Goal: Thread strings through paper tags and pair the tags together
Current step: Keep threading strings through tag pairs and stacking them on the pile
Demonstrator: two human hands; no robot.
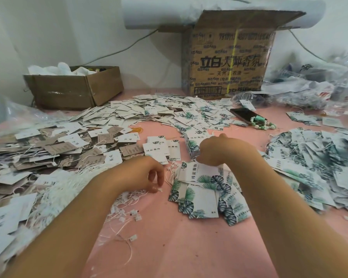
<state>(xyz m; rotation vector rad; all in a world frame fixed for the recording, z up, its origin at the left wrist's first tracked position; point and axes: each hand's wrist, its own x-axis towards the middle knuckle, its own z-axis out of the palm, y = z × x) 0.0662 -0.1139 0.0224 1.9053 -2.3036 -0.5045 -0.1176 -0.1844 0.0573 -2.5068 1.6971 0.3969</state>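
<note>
My left hand [149, 175] pinches the small plastic end of a white string [160, 189] just above the pink table [169, 247]. My right hand [215, 151] is curled over the top edge of a white tag with green leaf print [197, 173], which lies on a small heap of like tags [201, 201]. A short stack of white tags [161, 151] sits just beyond my hands. Loose white strings with plastic ends [127, 209] lie under and beside my left forearm.
Big heaps of tags cover the left side [38, 153], the middle back [159, 113] and the right side [313, 167]. A low cardboard box [74, 89] and a tall printed carton [229, 57] stand at the back. A phone [245, 115] and a green bead bracelet [263, 123] lie behind.
</note>
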